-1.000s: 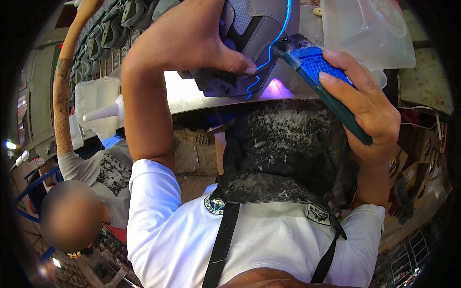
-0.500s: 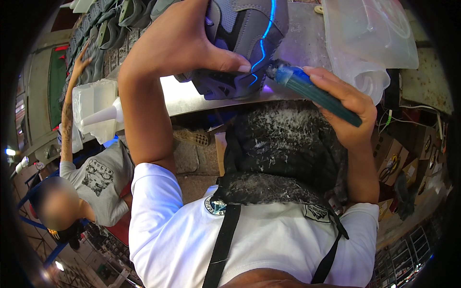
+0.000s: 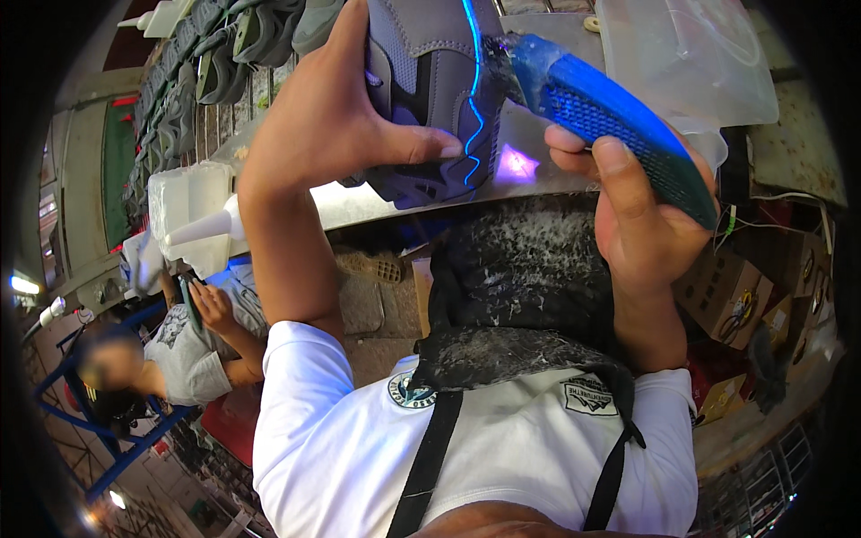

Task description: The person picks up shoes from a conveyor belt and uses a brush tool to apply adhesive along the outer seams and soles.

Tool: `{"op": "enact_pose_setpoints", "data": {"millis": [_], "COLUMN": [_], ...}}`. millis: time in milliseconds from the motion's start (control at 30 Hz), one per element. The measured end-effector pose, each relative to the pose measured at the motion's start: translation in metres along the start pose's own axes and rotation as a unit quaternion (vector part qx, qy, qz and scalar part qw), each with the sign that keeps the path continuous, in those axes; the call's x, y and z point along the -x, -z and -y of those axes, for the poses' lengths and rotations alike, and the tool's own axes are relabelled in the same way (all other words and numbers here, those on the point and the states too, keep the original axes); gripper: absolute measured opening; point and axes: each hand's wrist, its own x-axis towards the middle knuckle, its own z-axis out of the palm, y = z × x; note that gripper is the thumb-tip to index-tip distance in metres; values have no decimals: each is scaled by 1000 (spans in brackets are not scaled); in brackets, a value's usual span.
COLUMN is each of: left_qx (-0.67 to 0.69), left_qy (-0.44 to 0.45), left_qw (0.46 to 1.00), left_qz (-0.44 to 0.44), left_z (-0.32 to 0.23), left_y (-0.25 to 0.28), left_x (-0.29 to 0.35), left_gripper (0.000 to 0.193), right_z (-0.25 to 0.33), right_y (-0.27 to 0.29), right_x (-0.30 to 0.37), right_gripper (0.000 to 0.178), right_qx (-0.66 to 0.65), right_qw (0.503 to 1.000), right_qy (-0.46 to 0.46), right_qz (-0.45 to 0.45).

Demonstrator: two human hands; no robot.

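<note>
A grey shoe upper [image 3: 439,99] with a glowing blue line down its side stands over the metal tabletop, near the top of the view. My left hand [image 3: 332,125] is wrapped round it, the thumb pressed on its side close to the line. In my right hand [image 3: 641,193] is a brush [image 3: 619,117] with a thick, textured blue-green handle, gripped between fingers and thumb. Its dark tip is at the shoe's side, just right of the glowing line; whether it touches I cannot tell. The upper part of the shoe is cut off by the frame.
A white nozzle bottle [image 3: 204,224] lies left of my forearm, by a clear plastic tub [image 3: 184,197]. Several grey shoes [image 3: 220,67] stand on a rack at far left. A large translucent container [image 3: 691,63] sits right. A co-worker [image 3: 193,359] is at left; cardboard boxes [image 3: 726,291] lie lower right.
The brush tip has moved up along the shoe's side and the handle has turned broadside. My left hand and the shoe have shifted slightly left. The co-worker's raised arm has come down.
</note>
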Motion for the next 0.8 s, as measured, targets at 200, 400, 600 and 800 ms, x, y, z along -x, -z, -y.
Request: {"op": "enact_pose_setpoints", "data": {"millis": [200, 400, 600, 800], "left_qx": [-40, 82, 82, -45], "left_qy": [-17, -47, -92, -12], "left_qw": [999, 992, 966, 996], "left_qz": [23, -83, -228, -79], "left_z": [14, 45, 78, 61], "left_y": [5, -20, -53, -29], "left_x": [27, 89, 122, 127], "left_gripper": [110, 74, 74, 58], "right_z": [42, 62, 44, 44], "right_y": [34, 126, 140, 162], "right_x": [-7, 12, 15, 4], "right_gripper": [34, 28, 25, 24], "right_qx": [112, 281, 299, 311], "right_qw": [989, 948, 929, 933], "right_qy": [-17, -85, -186, -182], "right_qz": [-95, -124, -110, 13]}}
